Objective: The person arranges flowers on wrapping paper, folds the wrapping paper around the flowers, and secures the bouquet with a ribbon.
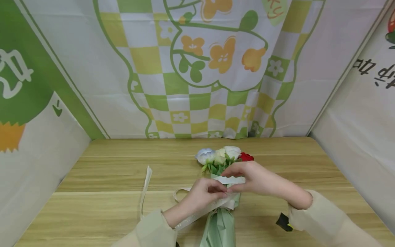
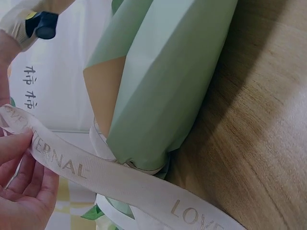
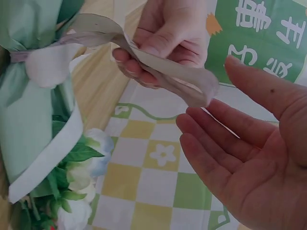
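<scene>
A bouquet wrapped in green paper (image 1: 220, 228) lies on the table, its flowers pointing away. It has a pale blue flower (image 1: 205, 156), a cream flower (image 1: 220, 157), a white flower (image 1: 232, 152) and a red flower (image 1: 246, 157). A pale ribbon with gold lettering (image 2: 120, 184) goes round the gathered paper. My left hand (image 1: 202, 191) pinches a looped length of it above the bouquet. Facing it, my right hand (image 3: 254, 153) has its fingers extended, the fingertips at the loop's end. Whether they press on the ribbon is unclear.
A ribbon strip (image 1: 145, 190) trails across the wooden table (image 1: 108, 171) left of the bouquet. By the right cuff is a small black object (image 1: 283, 222) with a yellow mark. Printed curtains (image 1: 197, 113) border the table's back and sides.
</scene>
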The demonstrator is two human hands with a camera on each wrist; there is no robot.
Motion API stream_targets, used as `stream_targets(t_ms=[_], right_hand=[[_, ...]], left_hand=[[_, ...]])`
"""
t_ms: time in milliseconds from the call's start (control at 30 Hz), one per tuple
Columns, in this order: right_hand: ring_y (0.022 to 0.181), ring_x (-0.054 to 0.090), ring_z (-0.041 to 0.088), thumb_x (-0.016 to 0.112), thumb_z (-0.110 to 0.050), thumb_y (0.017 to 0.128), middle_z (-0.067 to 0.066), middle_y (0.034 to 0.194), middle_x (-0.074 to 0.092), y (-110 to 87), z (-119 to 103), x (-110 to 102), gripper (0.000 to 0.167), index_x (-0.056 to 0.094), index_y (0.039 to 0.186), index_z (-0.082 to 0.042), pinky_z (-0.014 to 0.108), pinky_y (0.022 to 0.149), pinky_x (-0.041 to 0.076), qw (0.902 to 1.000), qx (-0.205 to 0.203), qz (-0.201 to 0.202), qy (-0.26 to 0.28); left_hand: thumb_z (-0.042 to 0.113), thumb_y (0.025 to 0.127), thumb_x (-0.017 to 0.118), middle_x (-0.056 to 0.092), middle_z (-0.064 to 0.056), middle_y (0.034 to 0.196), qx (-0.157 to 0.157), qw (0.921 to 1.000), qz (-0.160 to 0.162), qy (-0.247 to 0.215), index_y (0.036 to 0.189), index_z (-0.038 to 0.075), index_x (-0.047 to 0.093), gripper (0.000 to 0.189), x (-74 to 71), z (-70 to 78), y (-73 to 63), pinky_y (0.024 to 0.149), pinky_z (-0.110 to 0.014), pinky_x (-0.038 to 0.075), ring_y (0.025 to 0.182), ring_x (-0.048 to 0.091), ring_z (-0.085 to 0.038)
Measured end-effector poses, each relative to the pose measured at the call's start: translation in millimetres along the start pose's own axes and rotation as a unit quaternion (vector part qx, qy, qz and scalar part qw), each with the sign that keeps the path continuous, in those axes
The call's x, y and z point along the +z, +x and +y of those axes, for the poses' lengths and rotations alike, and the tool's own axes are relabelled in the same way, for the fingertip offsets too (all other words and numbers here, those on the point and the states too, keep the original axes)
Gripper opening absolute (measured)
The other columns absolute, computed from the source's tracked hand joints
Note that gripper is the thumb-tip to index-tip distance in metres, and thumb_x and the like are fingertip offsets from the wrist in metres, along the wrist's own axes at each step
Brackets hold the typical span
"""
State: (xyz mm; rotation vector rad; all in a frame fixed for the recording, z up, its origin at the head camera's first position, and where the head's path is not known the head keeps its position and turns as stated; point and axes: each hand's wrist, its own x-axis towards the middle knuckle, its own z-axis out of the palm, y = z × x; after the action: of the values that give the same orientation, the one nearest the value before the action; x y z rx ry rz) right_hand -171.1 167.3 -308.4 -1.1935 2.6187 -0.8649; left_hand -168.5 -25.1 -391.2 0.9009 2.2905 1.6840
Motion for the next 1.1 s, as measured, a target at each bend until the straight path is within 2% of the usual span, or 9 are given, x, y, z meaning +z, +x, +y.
stream_targets(t_ms=[300, 567, 633, 733, 900, 1000, 1100], right_hand=[[0.088, 0.063, 0.02, 0.072, -0.014, 0.078, 0.008, 0.098, 0.066, -10.8, 6, 15, 0.028, 0.065, 0.102, -0.001, 0.025, 0.074, 0.052, 0.997, 0.02, 0.021, 0.071], [0.073, 0.063, 0.004, 0.07, -0.008, 0.078, 0.001, 0.085, 0.069, -14.3, 14, 24, 0.011, 0.07, 0.089, -0.006, 0.021, 0.062, 0.051, 0.9923, 0.056, 0.057, 0.094], [0.073, 0.063, 0.004, 0.07, -0.009, 0.079, 0.001, 0.083, 0.069, -15.8, 16, 25, 0.009, 0.071, 0.087, -0.006, 0.021, 0.061, 0.051, 0.9912, 0.065, 0.063, 0.096], [0.071, 0.063, 0.003, 0.07, -0.009, 0.079, 0.0, 0.08, 0.069, -17.9, 18, 26, 0.007, 0.072, 0.085, -0.007, 0.021, 0.06, 0.051, 0.9902, 0.073, 0.071, 0.095], [0.068, 0.063, 0.003, 0.07, -0.008, 0.078, -0.001, 0.078, 0.069, -20.3, 21, 28, 0.005, 0.072, 0.083, -0.006, 0.021, 0.059, 0.051, 0.9899, 0.078, 0.072, 0.093], [0.068, 0.063, 0.003, 0.07, -0.006, 0.078, 0.0, 0.078, 0.07, -21.2, 21, 28, 0.005, 0.072, 0.083, -0.005, 0.021, 0.059, 0.051, 0.9897, 0.079, 0.074, 0.094], [0.069, 0.063, 0.003, 0.07, -0.006, 0.078, 0.0, 0.079, 0.07, -21.8, 21, 28, 0.005, 0.072, 0.082, -0.006, 0.021, 0.059, 0.051, 0.9891, 0.081, 0.076, 0.097]], left_hand=[[0.001, 0.079, 0.067, 0.068, -0.017, 0.084, -0.004, 0.9998, 0.008, -0.016, 0.087, -0.007, 0.068, 0.011, 0.5, -2.8, 0.4, 0.069, -0.018, 0.049, 0.075, 0.062, -0.007], [0.003, 0.08, 0.066, 0.068, -0.016, 0.085, -0.003, 0.9999, -0.003, -0.014, 0.089, -0.006, 0.068, 0.012, -1.6, -5.6, 0.5, 0.069, -0.018, 0.049, 0.074, 0.061, -0.005], [0.005, 0.082, 0.066, 0.068, -0.013, 0.086, -0.013, 0.9998, -0.013, 0.004, 0.09, -0.003, 0.069, 0.012, -4.4, -7.5, 0.9, 0.069, -0.018, 0.049, 0.076, 0.061, -0.006], [0.008, 0.084, 0.064, 0.069, -0.008, 0.087, -0.026, 0.9977, -0.033, 0.055, 0.092, 0.001, 0.069, 0.013, -11.1, -11.1, 2.7, 0.07, -0.018, 0.048, 0.08, 0.062, -0.01], [0.004, 0.083, 0.064, 0.068, -0.006, 0.086, -0.028, 0.9843, -0.075, 0.157, 0.091, 0.0, 0.069, 0.01, -23.9, -18.5, 5.1, 0.07, -0.018, 0.048, 0.081, 0.063, -0.016], [0.002, 0.079, 0.067, 0.067, -0.006, 0.083, -0.023, 0.9698, -0.101, 0.221, 0.087, 0.0, 0.068, 0.008, -28.8, -23.8, 4.7, 0.068, -0.018, 0.048, 0.077, 0.063, -0.014], [0.003, 0.076, 0.07, 0.066, -0.004, 0.079, -0.019, 0.9518, -0.119, 0.282, 0.084, 0.002, 0.068, 0.008, -30.8, -27.8, 2.8, 0.066, -0.017, 0.047, 0.073, 0.061, -0.01]])
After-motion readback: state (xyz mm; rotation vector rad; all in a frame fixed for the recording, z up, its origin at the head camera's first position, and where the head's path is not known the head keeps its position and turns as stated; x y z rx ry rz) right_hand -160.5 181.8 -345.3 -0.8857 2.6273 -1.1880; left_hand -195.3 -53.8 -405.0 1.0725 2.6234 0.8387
